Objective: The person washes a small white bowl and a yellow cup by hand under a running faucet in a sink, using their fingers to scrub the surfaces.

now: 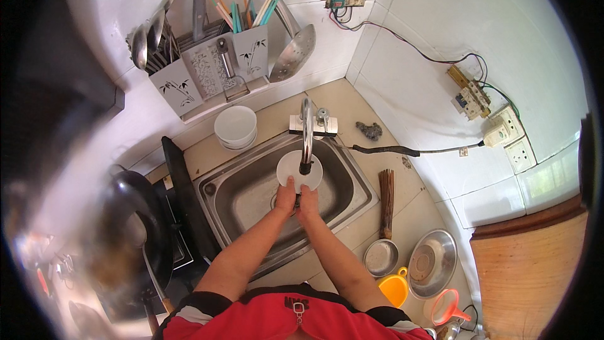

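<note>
My left hand and my right hand grip the near rim of a white bowl or dish, thumbs on top. The dish is under the spout of a chrome faucet, above a stainless steel sink. Whether water runs is hard to tell. The fingers beneath the dish are hidden. A stack of white bowls stands on the counter behind the sink's left corner.
Left are a wok and a black panel. Right lie a bamboo brush, metal bowls, a yellow funnel and a scouring pad. A corded plug sits in the wall socket. A utensil rack is behind.
</note>
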`<state>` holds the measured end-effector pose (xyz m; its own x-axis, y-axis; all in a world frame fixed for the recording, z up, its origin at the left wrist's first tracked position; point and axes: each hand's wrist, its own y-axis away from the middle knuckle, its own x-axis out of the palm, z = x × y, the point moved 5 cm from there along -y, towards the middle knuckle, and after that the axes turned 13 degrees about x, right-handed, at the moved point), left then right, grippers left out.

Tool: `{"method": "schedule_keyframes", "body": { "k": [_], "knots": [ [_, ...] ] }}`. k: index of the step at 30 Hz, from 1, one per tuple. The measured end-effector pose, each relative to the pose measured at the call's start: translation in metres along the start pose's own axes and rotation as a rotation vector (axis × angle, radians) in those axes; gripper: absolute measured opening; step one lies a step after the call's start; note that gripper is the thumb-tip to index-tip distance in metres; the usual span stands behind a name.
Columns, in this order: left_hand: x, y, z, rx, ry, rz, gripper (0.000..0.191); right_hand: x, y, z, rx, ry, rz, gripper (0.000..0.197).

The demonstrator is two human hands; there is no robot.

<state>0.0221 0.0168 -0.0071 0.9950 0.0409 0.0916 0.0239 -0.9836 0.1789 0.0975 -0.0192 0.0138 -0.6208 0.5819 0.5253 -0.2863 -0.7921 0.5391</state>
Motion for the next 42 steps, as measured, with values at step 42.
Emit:
{"method": "schedule_keyframes", "body": {
  "k": [42],
  "knots": [
    [0.007,0.020,0.004,-0.259,-0.041,-0.059,0.033,-0.015,-0.004,0.048,-0.333,0.878,-0.092,0.049]
  ]
}}
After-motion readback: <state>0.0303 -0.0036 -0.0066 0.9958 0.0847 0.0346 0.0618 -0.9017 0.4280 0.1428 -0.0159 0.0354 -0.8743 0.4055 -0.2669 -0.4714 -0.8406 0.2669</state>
